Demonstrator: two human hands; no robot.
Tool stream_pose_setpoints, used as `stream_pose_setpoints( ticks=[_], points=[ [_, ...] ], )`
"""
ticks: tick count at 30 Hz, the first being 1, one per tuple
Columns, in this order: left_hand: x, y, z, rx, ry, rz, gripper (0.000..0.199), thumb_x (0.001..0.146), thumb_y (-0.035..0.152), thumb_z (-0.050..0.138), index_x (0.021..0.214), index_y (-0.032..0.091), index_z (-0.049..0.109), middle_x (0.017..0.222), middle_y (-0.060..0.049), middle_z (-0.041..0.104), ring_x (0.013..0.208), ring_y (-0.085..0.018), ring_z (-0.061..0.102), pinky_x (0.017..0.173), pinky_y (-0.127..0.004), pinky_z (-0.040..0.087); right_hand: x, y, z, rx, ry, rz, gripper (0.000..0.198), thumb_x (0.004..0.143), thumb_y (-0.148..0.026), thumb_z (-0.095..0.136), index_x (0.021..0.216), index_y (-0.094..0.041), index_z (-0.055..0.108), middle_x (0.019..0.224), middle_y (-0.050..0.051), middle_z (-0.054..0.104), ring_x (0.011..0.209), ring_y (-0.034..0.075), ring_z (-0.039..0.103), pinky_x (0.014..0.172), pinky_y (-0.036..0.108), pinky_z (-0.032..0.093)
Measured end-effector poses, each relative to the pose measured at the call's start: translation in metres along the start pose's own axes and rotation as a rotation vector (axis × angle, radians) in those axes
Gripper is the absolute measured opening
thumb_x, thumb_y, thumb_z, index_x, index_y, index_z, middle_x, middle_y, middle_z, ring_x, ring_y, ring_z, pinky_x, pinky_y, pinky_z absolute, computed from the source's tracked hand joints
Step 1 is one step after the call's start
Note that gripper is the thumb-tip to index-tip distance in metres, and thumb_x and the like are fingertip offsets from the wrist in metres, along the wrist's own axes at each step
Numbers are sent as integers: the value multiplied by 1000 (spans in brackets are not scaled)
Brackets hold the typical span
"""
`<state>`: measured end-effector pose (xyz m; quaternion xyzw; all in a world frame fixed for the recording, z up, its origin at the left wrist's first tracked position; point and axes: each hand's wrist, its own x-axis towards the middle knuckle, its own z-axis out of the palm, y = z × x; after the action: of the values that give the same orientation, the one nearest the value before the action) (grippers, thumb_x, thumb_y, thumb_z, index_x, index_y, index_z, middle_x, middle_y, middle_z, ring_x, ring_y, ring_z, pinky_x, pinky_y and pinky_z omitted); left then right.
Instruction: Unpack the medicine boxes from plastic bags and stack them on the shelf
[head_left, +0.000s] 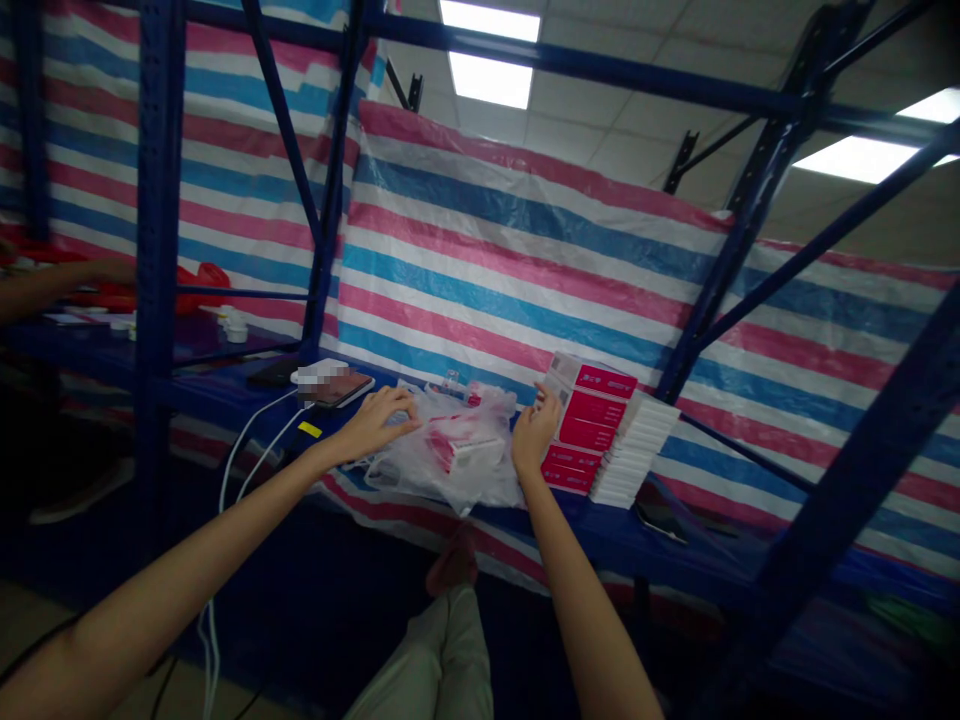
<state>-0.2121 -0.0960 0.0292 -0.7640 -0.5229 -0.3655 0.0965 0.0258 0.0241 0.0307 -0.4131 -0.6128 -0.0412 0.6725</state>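
My left hand [379,422] is at the left side of a crumpled translucent plastic bag [420,470], fingers stretched out over its edge. Inside or under the bag's film lies a red and white box [476,455], partly veiled by the plastic. My right hand [536,430] is on the other side, at the left face of a stack of red and white boxes [596,410]; its fingers are apart and a fingertip points up. Whether it touches the stack I cannot tell. A pile of thin white boxes [634,450] stands against the stack's right side.
A phone [345,388] with white cables [259,410] lies left of the bag, near a yellow label [310,430]. Blue rack posts [160,250] and braces frame the shelf [217,390]. Striped sheeting [495,270] hangs behind. Another person's arm [67,280] reaches in at far left.
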Motion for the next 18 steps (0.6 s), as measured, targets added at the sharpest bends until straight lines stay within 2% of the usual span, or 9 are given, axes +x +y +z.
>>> stream_pose_setpoints(
  ticks=[1, 3, 5, 6, 8, 11, 13, 15, 18],
  points=[
    [1, 4, 0, 7, 53, 28, 29, 86, 43, 41, 93, 20, 58, 111, -4, 54, 105, -19, 46, 93, -34, 32, -4, -9, -1, 27, -7, -135, 43, 75, -8, 31, 112, -16, 51, 114, 11, 52, 108, 19, 47, 93, 36, 34],
    [8, 13, 6, 39, 128, 91, 32, 87, 40, 40, 109, 19, 51, 123, -7, 47, 115, -20, 40, 97, -34, 29, -12, -23, -2, 40, -222, -422, 39, 77, -8, 32, 108, -18, 53, 111, 9, 53, 110, 19, 45, 96, 36, 32],
    [18, 21, 15, 90, 71, 163, 41, 86, 36, 44, 122, 18, 41, 127, -10, 44, 118, -20, 39, 97, -33, 29, -18, -29, 0, -7, -531, -633, 33, 82, -12, 35, 107, -18, 55, 108, 9, 56, 107, 19, 47, 94, 35, 34],
    [22, 24, 20, 124, -3, 188, 42, 86, 33, 46, 124, 17, 39, 125, -10, 47, 116, -21, 42, 95, -33, 29, -19, -29, 2, -55, -661, -681, 30, 84, -16, 36, 107, -18, 55, 107, 10, 57, 105, 20, 48, 92, 35, 35],
    [26, 28, 26, 188, -151, 209, 33, 86, 25, 45, 118, 18, 47, 112, -8, 57, 106, -21, 49, 93, -33, 30, -19, -24, 5, -183, -821, -672, 27, 88, -23, 36, 103, -17, 57, 102, 10, 60, 100, 21, 51, 90, 36, 35],
    [18, 34, 27, 176, -252, 239, 23, 88, 23, 39, 99, 20, 60, 96, -5, 63, 97, -19, 53, 90, -33, 29, -17, -11, 2, -320, -900, -598, 28, 91, -29, 36, 91, -18, 61, 91, 10, 64, 92, 21, 55, 90, 39, 32],
    [8, 37, 28, 129, -247, 256, 27, 89, 30, 38, 106, 20, 57, 99, -5, 62, 97, -19, 54, 90, -31, 30, -17, -2, -6, -337, -905, -581, 30, 91, -30, 34, 87, -18, 61, 88, 11, 65, 88, 21, 57, 89, 39, 31],
    [-3, 35, 33, 136, -238, 228, 37, 90, 33, 36, 121, 16, 46, 101, -9, 62, 96, -21, 55, 89, -32, 32, -19, 8, -17, -372, -888, -561, 30, 91, -29, 34, 88, -17, 61, 85, 12, 65, 84, 22, 58, 87, 38, 33],
    [-11, 21, 46, 186, -291, 117, 37, 88, 19, 33, 123, 15, 44, 96, -11, 63, 92, -23, 58, 85, -34, 36, -23, 24, -27, -524, -854, -463, 28, 90, -27, 35, 93, -16, 60, 81, 14, 65, 77, 23, 60, 78, 37, 38]
  ],
)
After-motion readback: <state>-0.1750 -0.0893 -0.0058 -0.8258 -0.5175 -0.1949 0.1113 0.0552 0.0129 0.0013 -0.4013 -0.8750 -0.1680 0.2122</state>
